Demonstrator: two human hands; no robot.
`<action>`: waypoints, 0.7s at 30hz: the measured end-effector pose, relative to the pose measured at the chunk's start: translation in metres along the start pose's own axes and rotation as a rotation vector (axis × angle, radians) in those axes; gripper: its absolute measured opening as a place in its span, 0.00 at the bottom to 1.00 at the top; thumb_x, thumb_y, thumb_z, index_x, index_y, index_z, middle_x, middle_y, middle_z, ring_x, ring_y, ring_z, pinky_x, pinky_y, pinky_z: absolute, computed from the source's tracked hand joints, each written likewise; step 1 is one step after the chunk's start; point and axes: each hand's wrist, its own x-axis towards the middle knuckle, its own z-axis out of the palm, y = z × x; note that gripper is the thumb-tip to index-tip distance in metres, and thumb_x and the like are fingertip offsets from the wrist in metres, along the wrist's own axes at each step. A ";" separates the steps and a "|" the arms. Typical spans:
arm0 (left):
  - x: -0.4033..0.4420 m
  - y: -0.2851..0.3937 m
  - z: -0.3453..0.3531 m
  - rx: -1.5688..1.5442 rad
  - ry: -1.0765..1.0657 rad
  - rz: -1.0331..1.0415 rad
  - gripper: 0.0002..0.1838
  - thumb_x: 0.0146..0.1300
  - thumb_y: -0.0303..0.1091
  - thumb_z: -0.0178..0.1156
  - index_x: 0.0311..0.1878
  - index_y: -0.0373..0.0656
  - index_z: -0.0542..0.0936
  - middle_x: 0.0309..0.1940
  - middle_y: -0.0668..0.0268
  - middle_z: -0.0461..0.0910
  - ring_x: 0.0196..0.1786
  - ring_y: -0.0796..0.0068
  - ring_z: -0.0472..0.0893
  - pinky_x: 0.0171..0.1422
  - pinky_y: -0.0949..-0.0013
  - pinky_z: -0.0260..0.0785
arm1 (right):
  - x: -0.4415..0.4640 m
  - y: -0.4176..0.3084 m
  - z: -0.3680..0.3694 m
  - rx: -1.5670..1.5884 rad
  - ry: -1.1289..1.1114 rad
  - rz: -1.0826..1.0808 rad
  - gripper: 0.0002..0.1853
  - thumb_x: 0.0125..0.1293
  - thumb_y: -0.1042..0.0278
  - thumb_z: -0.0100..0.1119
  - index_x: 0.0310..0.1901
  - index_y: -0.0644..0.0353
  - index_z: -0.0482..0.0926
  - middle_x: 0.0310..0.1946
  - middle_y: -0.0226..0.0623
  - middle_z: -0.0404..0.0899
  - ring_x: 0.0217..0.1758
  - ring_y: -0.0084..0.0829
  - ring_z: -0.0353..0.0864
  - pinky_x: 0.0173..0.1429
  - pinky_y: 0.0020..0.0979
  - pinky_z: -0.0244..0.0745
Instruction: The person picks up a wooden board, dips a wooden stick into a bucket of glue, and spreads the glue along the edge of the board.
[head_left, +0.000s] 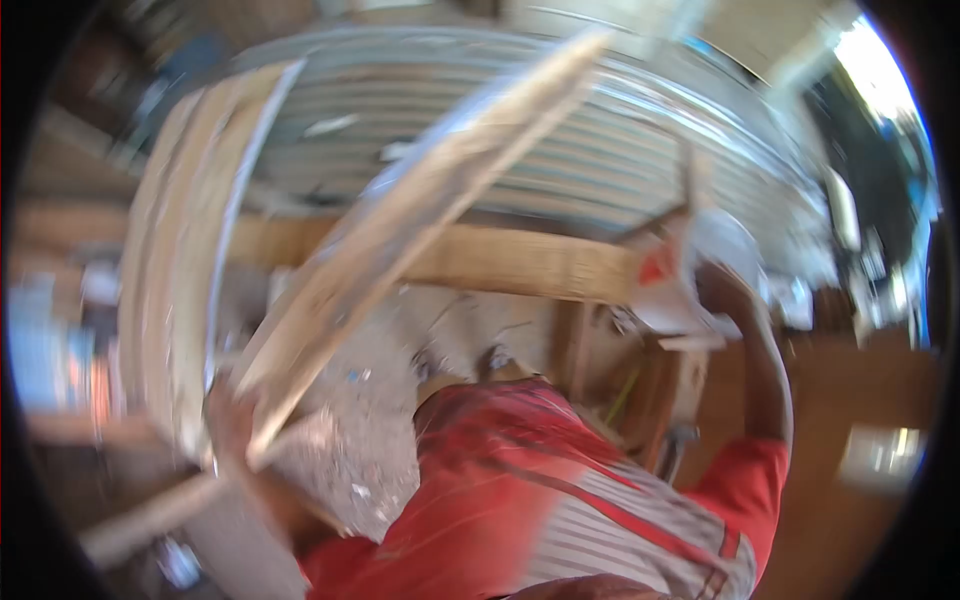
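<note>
1. Red shirt (470, 450) with a grey-striped panel, right up close, filling the bottom of the view, and beneath it the wearer's two feet (498, 360) stand on a littered dirt floor (370, 460).
2. Over to the left hand (232, 415), and it's closed around the lower end of a long wooden plank (430, 205), holding it at the side edge; the finger positions are lost in blur.
3. And look at that plank: it slants from the left hand up to the far right, its upper end out over the corrugated metal sheet (560, 190).
4. Across the middle runs a wooden beam (530, 262), with the plank crossing above its left part; whether the two touch, I can't tell.
5. Now the right hand (725, 285), arm stretched out, is at the mouth of a white bucket (665, 300) with a red mark on its side; whether those fingers grip the rim or reach inside, I can't tell.
6. That bucket sits at the beam's right end, overlapping it in view.
7. On the left, a group of long boards (190, 250) lies side by side, their lower ends just beside the left hand, their upper ends by the sheet's left edge.
8. Off to the right, a broad brown panel (820, 400) spreads beyond the right arm.
</note>
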 end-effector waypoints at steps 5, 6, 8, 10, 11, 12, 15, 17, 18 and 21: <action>-0.009 0.022 -0.023 -0.116 0.024 0.042 0.39 0.56 0.50 0.80 0.63 0.29 0.80 0.54 0.39 0.86 0.59 0.40 0.84 0.65 0.49 0.76 | -0.027 -0.033 -0.061 0.505 -0.025 0.066 0.10 0.61 0.71 0.60 0.29 0.68 0.87 0.22 0.44 0.85 0.22 0.32 0.85 0.30 0.38 0.79; -0.010 0.024 -0.027 -0.142 0.006 0.038 0.38 0.55 0.49 0.80 0.62 0.30 0.81 0.53 0.39 0.86 0.58 0.41 0.85 0.64 0.49 0.76 | -0.031 -0.036 -0.067 0.537 -0.035 0.087 0.10 0.62 0.71 0.61 0.29 0.68 0.87 0.21 0.42 0.84 0.22 0.31 0.85 0.29 0.37 0.78; -0.007 0.024 -0.027 -0.171 -0.015 0.019 0.37 0.55 0.47 0.81 0.62 0.32 0.81 0.51 0.40 0.87 0.56 0.41 0.86 0.63 0.49 0.77 | -0.032 -0.038 -0.083 0.606 -0.061 0.143 0.11 0.64 0.69 0.63 0.29 0.68 0.86 0.20 0.38 0.83 0.22 0.28 0.84 0.28 0.34 0.76; -0.009 0.022 -0.027 -0.177 -0.022 0.008 0.36 0.54 0.46 0.81 0.61 0.33 0.82 0.49 0.41 0.87 0.54 0.42 0.87 0.60 0.49 0.78 | -0.044 -0.036 -0.096 0.610 -0.039 0.187 0.11 0.65 0.68 0.63 0.29 0.66 0.87 0.21 0.37 0.83 0.23 0.26 0.83 0.28 0.33 0.75; -0.012 0.007 -0.024 -0.137 0.005 0.031 0.35 0.54 0.46 0.81 0.60 0.34 0.82 0.48 0.42 0.88 0.53 0.43 0.87 0.59 0.48 0.78 | -0.054 -0.031 -0.096 0.619 -0.029 0.236 0.12 0.66 0.67 0.64 0.29 0.65 0.87 0.22 0.37 0.83 0.23 0.26 0.82 0.28 0.32 0.74; -0.013 -0.013 -0.017 -0.107 0.019 0.094 0.34 0.54 0.45 0.81 0.59 0.34 0.83 0.47 0.42 0.88 0.52 0.44 0.87 0.58 0.48 0.78 | -0.058 -0.009 -0.086 0.631 0.034 0.158 0.15 0.68 0.63 0.63 0.29 0.66 0.86 0.21 0.37 0.83 0.23 0.27 0.82 0.29 0.34 0.75; -0.017 -0.034 -0.018 -0.212 -0.118 -0.035 0.33 0.57 0.37 0.80 0.64 0.33 0.81 0.52 0.46 0.88 0.54 0.46 0.87 0.64 0.51 0.76 | -0.109 -0.005 -0.086 0.690 0.258 0.276 0.20 0.75 0.57 0.62 0.33 0.68 0.86 0.24 0.34 0.83 0.27 0.23 0.80 0.33 0.35 0.75; -0.013 -0.050 -0.007 -0.142 -0.014 0.013 0.38 0.57 0.32 0.78 0.71 0.34 0.76 0.62 0.47 0.84 0.62 0.52 0.84 0.73 0.54 0.71 | -0.131 -0.021 -0.099 0.751 0.277 0.308 0.19 0.75 0.57 0.64 0.39 0.69 0.88 0.25 0.32 0.82 0.27 0.22 0.80 0.34 0.31 0.76; -0.012 -0.034 -0.019 -0.156 -0.107 -0.033 0.36 0.57 0.32 0.78 0.70 0.34 0.78 0.58 0.49 0.87 0.59 0.53 0.85 0.70 0.54 0.73 | -0.140 -0.020 -0.095 0.799 0.312 0.303 0.20 0.76 0.55 0.64 0.40 0.70 0.88 0.26 0.33 0.83 0.27 0.22 0.80 0.33 0.31 0.76; -0.011 -0.027 -0.027 -0.245 -0.192 0.025 0.34 0.57 0.32 0.78 0.67 0.34 0.79 0.52 0.50 0.88 0.54 0.54 0.86 0.65 0.54 0.76 | -0.158 -0.041 -0.087 0.799 0.364 0.469 0.20 0.75 0.54 0.65 0.42 0.70 0.88 0.26 0.31 0.81 0.28 0.20 0.78 0.34 0.28 0.74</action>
